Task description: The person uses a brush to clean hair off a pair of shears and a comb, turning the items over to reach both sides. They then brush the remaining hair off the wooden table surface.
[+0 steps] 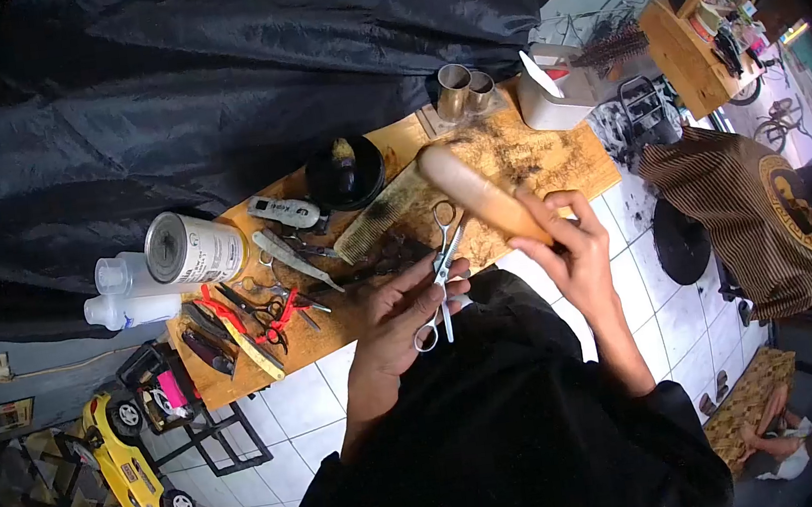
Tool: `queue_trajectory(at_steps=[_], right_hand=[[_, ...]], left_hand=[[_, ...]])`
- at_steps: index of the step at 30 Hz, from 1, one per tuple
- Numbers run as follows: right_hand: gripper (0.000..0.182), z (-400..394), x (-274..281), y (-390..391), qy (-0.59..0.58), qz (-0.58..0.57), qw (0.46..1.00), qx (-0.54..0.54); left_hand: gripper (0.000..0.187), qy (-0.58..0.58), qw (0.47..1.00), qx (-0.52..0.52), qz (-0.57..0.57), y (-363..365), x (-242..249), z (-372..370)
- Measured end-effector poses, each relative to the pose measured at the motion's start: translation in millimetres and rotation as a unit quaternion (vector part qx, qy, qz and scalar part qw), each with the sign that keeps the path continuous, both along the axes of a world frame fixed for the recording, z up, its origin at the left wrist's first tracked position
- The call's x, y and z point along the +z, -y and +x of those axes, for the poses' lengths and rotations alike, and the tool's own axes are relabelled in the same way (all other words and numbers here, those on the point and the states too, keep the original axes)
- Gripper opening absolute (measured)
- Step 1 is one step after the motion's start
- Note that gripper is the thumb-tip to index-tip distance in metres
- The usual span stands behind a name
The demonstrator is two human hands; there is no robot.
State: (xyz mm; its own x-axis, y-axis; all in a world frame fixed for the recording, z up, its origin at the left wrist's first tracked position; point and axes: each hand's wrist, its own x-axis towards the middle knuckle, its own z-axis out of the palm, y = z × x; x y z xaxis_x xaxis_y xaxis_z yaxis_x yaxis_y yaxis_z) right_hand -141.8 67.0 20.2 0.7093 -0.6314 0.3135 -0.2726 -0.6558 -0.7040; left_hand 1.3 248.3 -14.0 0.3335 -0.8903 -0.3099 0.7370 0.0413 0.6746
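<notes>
White floor tiles (293,406) showed under a wooden shelf (556,161) full of barber tools and bits of cut hair. The left hand (403,319) was closed around a pair of scissors (443,269), with the blades pointing up over the shelf's front edge. The right hand (570,245) was wrapped around the handle of a big brush (469,191), which lay slanted across the shelf. A comb (372,222) lay just beside the brush. A black bowl (345,172) sat behind the comb. A white can (190,248) lay on its side at the left end, near more scissors with red handles (263,320). A black cape (207,86) hung behind the shelf.
</notes>
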Motion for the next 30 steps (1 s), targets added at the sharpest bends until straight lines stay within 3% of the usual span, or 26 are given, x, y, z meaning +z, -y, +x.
queue_trajectory(at_steps=[2,4,5,7,8,9,10,12,13,16,19,20,22,23,24,26,27,30], right_hand=[[0.044,-1.6,-2.4,2.7,-0.003,0.028,0.999,-0.017],[0.047,-5.6,-3.6,0.0,0.046,0.024,0.995,0.082],[0.049,-9.7,-4.1,-4.6,0.027,0.09,0.986,0.134],[0.047,-10.7,3.5,-14.3,0.007,0.096,0.968,0.23],[0.046,-10.5,4.1,-18.3,-0.014,0.104,0.958,0.267],[0.046,-8.5,4.1,-20.3,-0.002,0.109,0.957,0.268],[0.046,-7.7,-1.2,-16.7,-0.002,0.11,0.957,0.268],[0.046,-3.5,-14.3,-3.1,0.025,-0.016,0.99,0.141],[0.047,-2.1,-14.1,-0.4,0.046,0.018,0.995,0.089],[0.047,1.8,-1.2,5.5,0.029,-0.009,0.999,-0.028],[0.047,-3.3,2.5,-1.6,0.032,0.059,0.997,0.034],[0.047,-4.2,-3.0,-2.4,0.049,0.028,0.993,0.108],[0.046,-8.8,0.3,-13.6,0.046,0.084,0.971,0.217],[0.044,-9.7,1.7,-16.6,0.018,0.078,0.963,0.256],[0.044,-10.5,1.1,-19.6,-0.011,0.12,0.954,0.273],[0.045,-8.0,-9.6,-14.5,0.031,0.027,0.97,0.241],[0.046,-8.3,-8.8,-9.4,0.018,0.006,0.982,0.188],[0.045,-6.9,-8.4,0.0,0.019,-0.019,0.999,0.037]], left_hand=[[0.046,0.0,1.0,0.007,-0.009,2.5,4.0,-2.4],[0.052,-0.041,0.998,0.047,0.008,4.2,5.5,-2.4],[0.052,-0.041,0.998,0.048,0.008,3.5,-2.4,-1.4],[0.061,0.06,0.986,0.048,-0.146,1.8,-25.0,1.3],[0.069,-0.056,0.991,0.056,-0.106,4.6,-7.2,2.6],[0.068,-0.011,0.992,0.039,-0.119,2.7,-9.0,3.8],[0.066,0.033,0.99,0.022,-0.132,0.6,-10.9,4.6],[0.063,0.058,0.994,0.009,-0.088,-1.8,3.5,4.2],[0.06,0.084,0.996,-0.002,-0.043,-2.7,8.5,3.5],[0.055,0.051,0.997,-0.007,-0.056,-4.0,-0.1,2.3],[0.055,0.014,0.998,0.031,-0.046,-0.1,0.9,-0.3],[0.055,0.014,0.998,0.031,-0.045,-1.4,-1.1,0.4],[0.059,-0.047,0.996,0.046,-0.054,-4.2,-10.8,3.2],[0.06,-0.095,0.986,0.039,-0.132,-1.4,-14.2,4.1],[0.057,-0.015,0.996,0.059,-0.065,1.5,-11.4,1.9],[0.049,0.014,0.99,0.049,-0.133,-1.7,-15.5,0.6],[0.045,0.04,0.997,0.005,-0.064,-4.8,-12.3,5.6],[0.041,0.017,1.0,0.019,-0.005,-5.5,6.0,2.2]])
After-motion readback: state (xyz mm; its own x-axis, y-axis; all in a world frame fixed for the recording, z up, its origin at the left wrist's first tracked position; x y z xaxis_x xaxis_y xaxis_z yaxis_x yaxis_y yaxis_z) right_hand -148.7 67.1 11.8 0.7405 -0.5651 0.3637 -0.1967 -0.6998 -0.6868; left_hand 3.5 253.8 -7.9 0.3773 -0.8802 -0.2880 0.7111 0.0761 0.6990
